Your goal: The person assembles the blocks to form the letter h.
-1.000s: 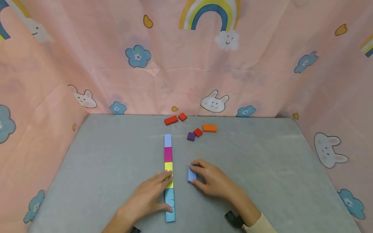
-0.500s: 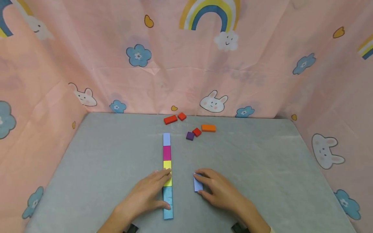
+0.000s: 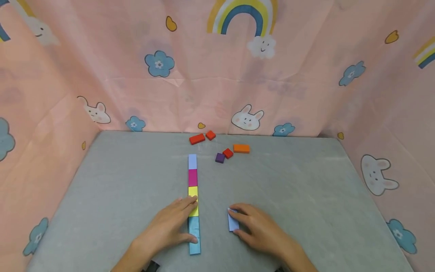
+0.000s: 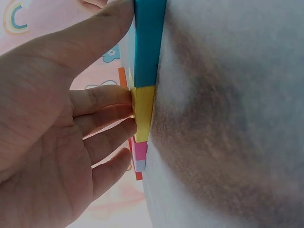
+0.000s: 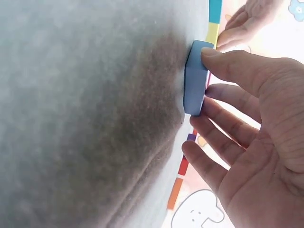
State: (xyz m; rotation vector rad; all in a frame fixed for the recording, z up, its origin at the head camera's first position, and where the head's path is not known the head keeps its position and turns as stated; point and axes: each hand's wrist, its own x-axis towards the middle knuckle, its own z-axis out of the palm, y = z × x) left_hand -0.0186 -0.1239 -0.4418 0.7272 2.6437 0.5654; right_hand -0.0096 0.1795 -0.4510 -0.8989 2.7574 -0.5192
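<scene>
Pink cloth [image 3: 204,88] printed with rainbows, rabbits and flowers hangs behind a grey counter [image 3: 306,189], where both my hands are busy with blocks. Under my left hand [image 3: 168,224] runs a straight row [image 3: 194,213], set end to end. Those fingers lie fairly straight, curled round nothing, with tips touching the yellow block [image 3: 192,190] and the thumb on the blue block [image 3: 194,226] nearest me. Beyond the fingertips come a pink block [image 3: 193,177] and, farthest, a pale blue block [image 3: 192,161].

With my right hand [image 3: 255,228] I pinch a loose periwinkle block [image 3: 233,223] by its ends, thumb near and index finger far. It sits low at the counter, between my hands, apart from the row. Ahead of both hands lie a long red block [image 3: 197,139], a small red block [image 3: 210,135], a purple block [image 3: 220,158], another small red one [image 3: 228,153] and an orange block [image 3: 241,148].

I judge the step in hand as positioning the loose block while my left hand steadies the row. To my mind, the next move calls for a light, level pinch, a square alignment, and a release that doesn't nudge the row.
</scene>
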